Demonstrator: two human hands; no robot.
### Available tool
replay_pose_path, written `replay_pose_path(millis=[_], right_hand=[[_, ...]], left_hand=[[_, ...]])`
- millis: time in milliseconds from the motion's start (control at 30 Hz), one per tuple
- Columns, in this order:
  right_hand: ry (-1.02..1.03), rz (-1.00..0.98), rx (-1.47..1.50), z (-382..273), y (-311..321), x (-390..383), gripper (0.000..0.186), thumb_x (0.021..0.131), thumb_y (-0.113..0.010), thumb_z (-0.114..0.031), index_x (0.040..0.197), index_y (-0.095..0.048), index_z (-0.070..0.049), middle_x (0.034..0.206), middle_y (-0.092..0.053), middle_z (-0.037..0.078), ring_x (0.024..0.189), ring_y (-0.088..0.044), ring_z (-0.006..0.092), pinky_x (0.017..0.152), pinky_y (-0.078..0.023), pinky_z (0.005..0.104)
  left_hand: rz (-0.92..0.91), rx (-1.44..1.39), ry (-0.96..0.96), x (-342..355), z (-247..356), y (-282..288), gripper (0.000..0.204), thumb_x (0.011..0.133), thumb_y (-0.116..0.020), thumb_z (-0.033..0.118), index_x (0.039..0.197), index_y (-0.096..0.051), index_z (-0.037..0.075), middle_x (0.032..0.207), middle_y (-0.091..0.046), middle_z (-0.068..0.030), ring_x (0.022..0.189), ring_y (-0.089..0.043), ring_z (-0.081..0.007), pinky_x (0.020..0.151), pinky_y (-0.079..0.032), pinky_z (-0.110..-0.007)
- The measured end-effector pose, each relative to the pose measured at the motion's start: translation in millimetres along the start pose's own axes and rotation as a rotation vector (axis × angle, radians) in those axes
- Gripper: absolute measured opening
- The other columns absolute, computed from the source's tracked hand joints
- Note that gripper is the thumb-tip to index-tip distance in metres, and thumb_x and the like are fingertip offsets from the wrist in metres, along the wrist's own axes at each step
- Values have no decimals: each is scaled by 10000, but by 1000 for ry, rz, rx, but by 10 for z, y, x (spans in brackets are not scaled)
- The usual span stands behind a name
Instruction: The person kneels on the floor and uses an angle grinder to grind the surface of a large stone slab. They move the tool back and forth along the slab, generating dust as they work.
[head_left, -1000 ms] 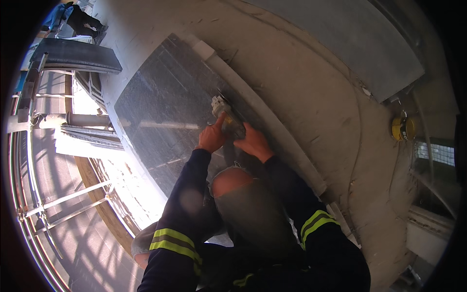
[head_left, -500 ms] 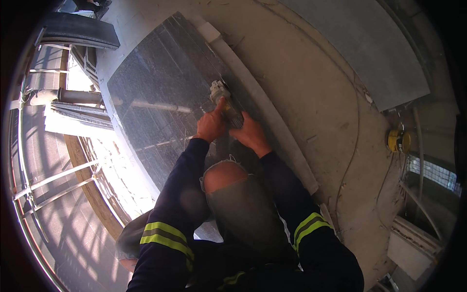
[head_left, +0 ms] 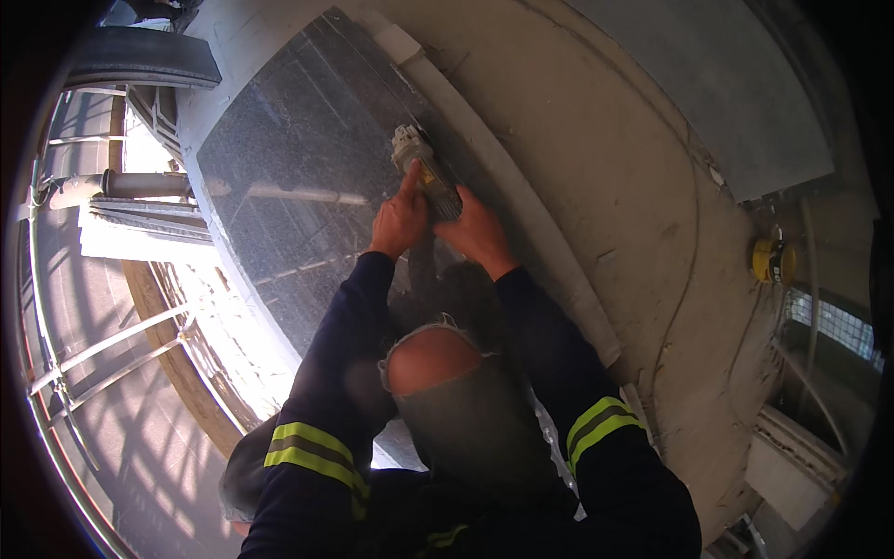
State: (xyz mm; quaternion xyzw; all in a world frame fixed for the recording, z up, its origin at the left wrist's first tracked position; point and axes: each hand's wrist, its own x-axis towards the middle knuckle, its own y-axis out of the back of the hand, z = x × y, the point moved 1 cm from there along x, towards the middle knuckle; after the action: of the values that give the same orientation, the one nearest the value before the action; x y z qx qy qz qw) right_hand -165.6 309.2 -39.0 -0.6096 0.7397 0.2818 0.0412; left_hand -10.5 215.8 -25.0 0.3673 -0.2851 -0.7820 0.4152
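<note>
A dark, speckled stone slab (head_left: 279, 130) lies in front of me with a thin scored line near its right side. On that line rests an angle grinder (head_left: 419, 160), its head pointing away from me. My left hand (head_left: 399, 222) is closed on the grinder from the left, index finger stretched along its body. My right hand (head_left: 473, 233) wraps round the rear of the grinder. Between my forearms is my bent knee (head_left: 433, 363), showing through torn trousers.
A pale strip (head_left: 507, 172) runs along the slab's right. Scaffold rails (head_left: 121, 335) line the left, near stacked panels (head_left: 140, 228). Another slab (head_left: 726, 102), cables and a yellow cylindrical object (head_left: 773, 261) are at right. A partly visible person (head_left: 177, 14) is at top left.
The view has shifted, so slab, grinder and hands appear higher in the frame. My hands and the grinder are somewhat farther from my knee, grip unchanged.
</note>
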Motion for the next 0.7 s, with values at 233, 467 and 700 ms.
replay_pose_path(millis=[233,467,700], right_hand=[[0,-39,57,-65,56,-17,941,753,-830,-324,1553,-486,33,1305,-701,331,1248,-677,455,1041,-553,489],[-48,-32,-26,-69,68,-118,977,740,-834,-336,1574,-470,18,1290,-713,323,1236,-689,451,1045,-556,490],[-71,-47,-46,-79,99,-186,970,757,-817,-341,1587,-459,11,1298,-716,315,1244,-687,454,1058,-554,483]], left_hand=[[24,-131,4,-19,92,-7,721,1063,-555,503,1679,-400,162,1364,-688,-328,1295,-660,-483,1104,-506,-510],[24,-190,30,-105,145,-50,749,1063,-627,481,1680,-403,120,1365,-696,-318,1287,-693,-414,1082,-536,-472],[34,-219,63,-174,226,-60,747,1046,-633,473,1673,-421,127,1331,-702,-340,1278,-688,-452,1079,-532,-477]])
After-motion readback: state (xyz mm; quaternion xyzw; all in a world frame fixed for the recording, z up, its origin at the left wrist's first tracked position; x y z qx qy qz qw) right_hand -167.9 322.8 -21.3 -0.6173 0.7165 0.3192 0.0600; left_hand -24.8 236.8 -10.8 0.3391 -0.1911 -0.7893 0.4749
